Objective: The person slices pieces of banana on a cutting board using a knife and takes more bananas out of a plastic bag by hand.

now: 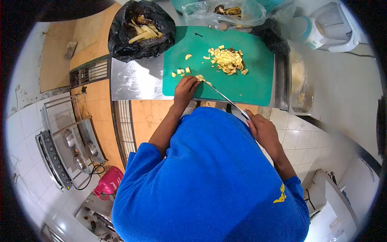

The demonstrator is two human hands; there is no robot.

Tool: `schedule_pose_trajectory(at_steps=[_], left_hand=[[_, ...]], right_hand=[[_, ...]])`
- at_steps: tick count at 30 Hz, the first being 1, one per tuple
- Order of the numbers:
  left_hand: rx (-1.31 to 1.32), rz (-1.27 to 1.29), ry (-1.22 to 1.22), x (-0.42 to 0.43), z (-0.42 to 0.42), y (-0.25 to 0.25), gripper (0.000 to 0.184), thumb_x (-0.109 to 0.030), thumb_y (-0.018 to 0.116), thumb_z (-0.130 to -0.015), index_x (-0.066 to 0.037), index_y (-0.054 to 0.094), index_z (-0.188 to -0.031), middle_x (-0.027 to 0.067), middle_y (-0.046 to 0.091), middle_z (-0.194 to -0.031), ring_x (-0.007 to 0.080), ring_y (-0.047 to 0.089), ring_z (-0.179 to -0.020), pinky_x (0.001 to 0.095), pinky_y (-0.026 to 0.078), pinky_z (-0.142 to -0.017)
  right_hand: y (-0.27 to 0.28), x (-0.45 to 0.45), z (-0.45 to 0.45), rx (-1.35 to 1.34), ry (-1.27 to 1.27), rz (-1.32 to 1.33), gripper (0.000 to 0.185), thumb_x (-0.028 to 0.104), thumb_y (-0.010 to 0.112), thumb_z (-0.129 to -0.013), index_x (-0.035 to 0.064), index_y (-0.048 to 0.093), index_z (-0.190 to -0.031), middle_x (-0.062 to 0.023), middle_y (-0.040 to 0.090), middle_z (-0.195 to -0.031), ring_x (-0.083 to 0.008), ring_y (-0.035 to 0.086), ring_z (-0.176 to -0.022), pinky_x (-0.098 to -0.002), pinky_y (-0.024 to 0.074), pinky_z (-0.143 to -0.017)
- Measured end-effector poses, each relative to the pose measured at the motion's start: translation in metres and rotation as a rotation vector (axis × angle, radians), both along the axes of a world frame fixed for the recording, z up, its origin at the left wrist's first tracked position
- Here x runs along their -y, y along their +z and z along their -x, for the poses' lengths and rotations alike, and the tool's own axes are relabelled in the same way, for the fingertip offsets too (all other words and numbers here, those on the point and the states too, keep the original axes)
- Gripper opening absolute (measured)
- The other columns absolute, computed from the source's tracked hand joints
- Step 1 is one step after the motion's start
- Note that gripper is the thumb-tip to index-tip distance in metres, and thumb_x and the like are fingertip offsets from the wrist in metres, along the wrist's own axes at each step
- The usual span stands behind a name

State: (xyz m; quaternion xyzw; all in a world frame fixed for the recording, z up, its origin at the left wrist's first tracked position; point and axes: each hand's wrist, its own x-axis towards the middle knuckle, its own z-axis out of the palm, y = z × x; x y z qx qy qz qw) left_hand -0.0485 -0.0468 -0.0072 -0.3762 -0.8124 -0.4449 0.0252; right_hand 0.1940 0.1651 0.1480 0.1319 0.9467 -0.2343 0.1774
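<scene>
My right hand (261,128) is wrapped round the handle of a knife (224,97), whose long blade slants up and left across the front of a green cutting board (254,86). The blade's tip end is by my left hand (186,87). The fingers of that hand are closed on a pale yellow banana piece (200,78) at the board's front edge; they partly hide it. Several loose banana chunks (180,71) lie just beyond my left fingers. A heap of chopped banana (228,60) sits farther back, right of centre on the board.
A black plastic bag (117,38) with peels (145,32) stands at the back left. Behind the board lies a clear bag (197,12) with dark-skinned bananas (231,11). To the right are a metal tray (308,103) and a white appliance (322,30). A pink gas cylinder (109,181) stands lower left.
</scene>
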Motion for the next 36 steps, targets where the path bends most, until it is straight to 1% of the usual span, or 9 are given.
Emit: schedule_pose_trajectory(at_steps=[6, 9, 15, 21, 24, 27, 30, 33, 36], left_hand=[[-0.017, -0.037, -0.01, 0.001, 0.0, 0.0, 0.016, -0.004, 0.073, -0.079, -0.003, 0.068, -0.094, 0.0111, 0.067, -0.097, 0.0273, 0.066, -0.088, 0.035, 0.055, -0.076], [-0.026, -0.037, -0.002, 0.001, 0.0, -0.001, 0.017, -0.003, 0.073, -0.079, -0.003, 0.069, -0.095, 0.011, 0.067, -0.097, 0.0273, 0.067, -0.088, 0.0345, 0.055, -0.076], [-0.01, -0.051, -0.006, 0.002, -0.001, -0.002, 0.019, -0.002, 0.073, -0.078, -0.004, 0.07, -0.096, 0.0102, 0.068, -0.097, 0.027, 0.067, -0.088, 0.0347, 0.056, -0.075], [-0.062, -0.023, 0.004, 0.001, -0.001, -0.005, 0.02, -0.002, 0.072, -0.078, -0.005, 0.07, -0.097, 0.0096, 0.068, -0.099, 0.0268, 0.067, -0.089, 0.0348, 0.056, -0.075], [-0.053, -0.001, 0.014, 0.001, -0.002, -0.006, 0.019, -0.002, 0.071, -0.078, -0.005, 0.07, -0.097, 0.0096, 0.068, -0.099, 0.027, 0.067, -0.089, 0.0346, 0.056, -0.075], [-0.042, -0.007, -0.026, 0.003, 0.0, -0.006, 0.017, -0.002, 0.071, -0.079, -0.004, 0.07, -0.096, 0.0096, 0.068, -0.098, 0.027, 0.067, -0.089, 0.0345, 0.056, -0.075], [-0.035, -0.049, -0.01, 0.002, 0.0, -0.004, 0.015, -0.002, 0.071, -0.079, -0.004, 0.07, -0.094, 0.0097, 0.068, -0.098, 0.0265, 0.067, -0.088, 0.0345, 0.056, -0.074], [-0.025, -0.059, 0.001, 0.001, -0.001, 0.001, 0.018, -0.003, 0.074, -0.076, -0.004, 0.07, -0.094, 0.0095, 0.068, -0.097, 0.0275, 0.066, -0.089, 0.0359, 0.055, -0.075], [-0.169, -0.028, 0.053, 0.003, 0.001, -0.001, 0.023, -0.004, 0.077, -0.073, -0.004, 0.069, -0.094, 0.0093, 0.067, -0.096, 0.0291, 0.065, -0.09, 0.0377, 0.054, -0.079]], right_hand=[[-0.005, 0.009, 0.009, -0.101, -0.033, 0.069, 0.042, 0.027, 0.053, -0.098, 0.014, 0.048, -0.138, -0.0138, 0.062, -0.092, -0.0332, 0.066, -0.078, -0.0437, 0.0558, -0.064], [-0.019, 0.011, 0.01, -0.122, -0.023, 0.051, 0.043, 0.028, 0.054, -0.097, 0.0152, 0.048, -0.138, -0.0135, 0.062, -0.093, -0.0337, 0.066, -0.077, -0.0443, 0.0563, -0.065], [-0.025, 0.014, 0.016, -0.122, -0.003, -0.01, 0.045, 0.03, 0.053, -0.098, 0.0183, 0.046, -0.14, -0.0123, 0.062, -0.094, -0.034, 0.067, -0.073, -0.0446, 0.0569, -0.061], [-0.038, 0.017, 0.018, -0.086, 0.002, -0.04, 0.046, 0.031, 0.052, -0.098, 0.0202, 0.043, -0.143, -0.0121, 0.062, -0.095, -0.0343, 0.067, -0.073, -0.0453, 0.0565, -0.06], [-0.033, 0.017, 0.018, -0.05, 0.0, -0.043, 0.045, 0.03, 0.051, -0.099, 0.0199, 0.043, -0.142, -0.012, 0.062, -0.095, -0.0344, 0.066, -0.073, -0.0455, 0.0563, -0.06], [-0.026, 0.01, 0.01, -0.056, 0.011, -0.016, 0.045, 0.028, 0.051, -0.099, 0.0192, 0.043, -0.142, -0.0122, 0.062, -0.093, -0.0343, 0.066, -0.072, -0.0454, 0.0562, -0.06], [-0.005, 0.005, 0.001, -0.003, -0.038, 0.016, 0.043, 0.025, 0.054, -0.098, 0.0173, 0.048, -0.14, -0.0137, 0.062, -0.092, -0.034, 0.065, -0.077, -0.0446, 0.053, -0.066], [0.0, 0.001, -0.006, 0.026, -0.042, -0.017, 0.042, 0.023, 0.055, -0.097, 0.0155, 0.05, -0.138, -0.0135, 0.062, -0.09, -0.0339, 0.064, -0.076, -0.0449, 0.0525, -0.066], [0.0, 0.003, 0.001, -0.003, -0.069, 0.023, 0.042, 0.022, 0.055, -0.097, 0.0147, 0.05, -0.138, -0.014, 0.062, -0.092, -0.0339, 0.064, -0.079, -0.0447, 0.0526, -0.068]])
